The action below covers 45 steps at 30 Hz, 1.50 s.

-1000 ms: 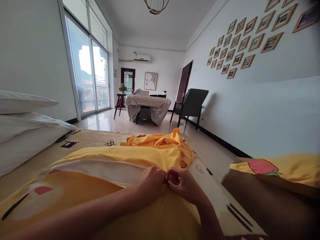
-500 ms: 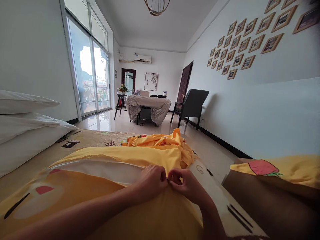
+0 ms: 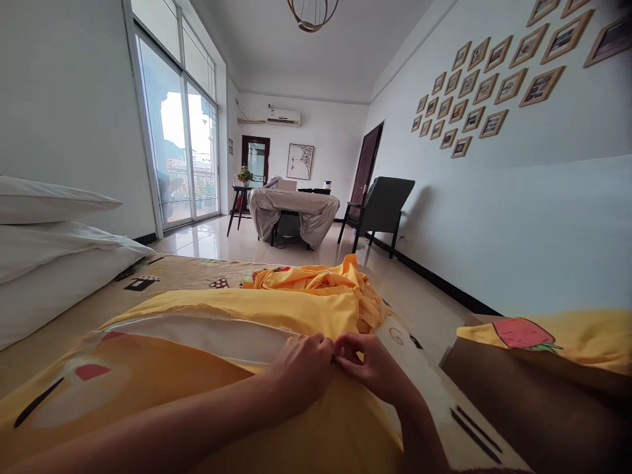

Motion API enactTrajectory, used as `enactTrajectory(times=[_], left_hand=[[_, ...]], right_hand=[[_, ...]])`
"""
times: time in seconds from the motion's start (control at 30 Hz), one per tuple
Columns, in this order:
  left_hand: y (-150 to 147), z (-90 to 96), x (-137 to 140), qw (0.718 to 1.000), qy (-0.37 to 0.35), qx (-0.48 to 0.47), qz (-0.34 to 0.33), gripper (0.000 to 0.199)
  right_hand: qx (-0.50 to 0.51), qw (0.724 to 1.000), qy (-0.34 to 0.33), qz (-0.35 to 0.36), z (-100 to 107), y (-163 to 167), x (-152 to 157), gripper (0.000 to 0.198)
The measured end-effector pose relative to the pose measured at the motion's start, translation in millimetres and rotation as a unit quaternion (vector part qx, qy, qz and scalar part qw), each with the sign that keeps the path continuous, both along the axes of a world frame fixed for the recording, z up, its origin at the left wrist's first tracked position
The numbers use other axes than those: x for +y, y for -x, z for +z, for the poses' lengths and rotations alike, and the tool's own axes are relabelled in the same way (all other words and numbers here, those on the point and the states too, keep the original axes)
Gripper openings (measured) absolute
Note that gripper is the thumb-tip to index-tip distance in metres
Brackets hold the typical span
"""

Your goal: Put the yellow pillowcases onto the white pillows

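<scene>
Yellow pillowcase (image 3: 316, 431), one: on bed (image 3: 182, 271), right of white pillows (image 3: 44, 263); white insert (image 3: 207, 336) inside. Slit gapes toward those pillows, unclosed; end away from them gathered. Left hand (image 3: 307, 367), right hand (image 3: 369, 363): fingers together there, seemingly clamped on its cloth.

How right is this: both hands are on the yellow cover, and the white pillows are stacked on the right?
Wrong side: the head view shows the white pillows stacked on the left. The left hand and right hand are on the yellow cover, as you say.
</scene>
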<state>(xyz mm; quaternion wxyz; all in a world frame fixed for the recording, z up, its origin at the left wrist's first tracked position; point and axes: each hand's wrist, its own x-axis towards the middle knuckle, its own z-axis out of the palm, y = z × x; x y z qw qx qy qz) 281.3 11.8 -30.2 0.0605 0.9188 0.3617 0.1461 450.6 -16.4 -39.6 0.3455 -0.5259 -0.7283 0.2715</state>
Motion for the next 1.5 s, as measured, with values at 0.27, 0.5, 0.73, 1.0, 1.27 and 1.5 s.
enactTrajectory(times=[0.27,0.5,0.73,1.0,1.27,1.5], left_hand=[[0.0,7.0,-2.8,0.998,0.043,-0.039,0.023,0.018],[-1.1,9.2,2.4,0.996,0.047,-0.069,0.019,0.009],[5.0,13.9,6.8,0.998,0.061,-0.035,-0.003,0.016],[4.8,18.0,6.1,0.994,0.094,0.029,0.049,0.016],[5.9,16.1,6.3,0.998,0.042,0.049,0.026,0.013],[9.0,18.3,3.3,0.998,0.001,0.070,-0.001,0.008]], right_hand=[[-0.010,1.000,-0.013,0.004,-0.8,-4.7,0.6,0.014],[-0.002,1.000,-0.004,0.008,2.3,-3.6,-0.3,0.017],[-0.011,0.999,-0.019,0.025,-1.9,-6.7,3.0,0.017],[0.010,0.997,-0.010,0.072,-5.6,-9.8,5.4,0.012],[-0.026,0.998,-0.012,0.060,-2.9,-8.9,0.5,0.011],[-0.030,0.997,-0.020,0.070,-0.6,-6.2,-2.8,0.012]])
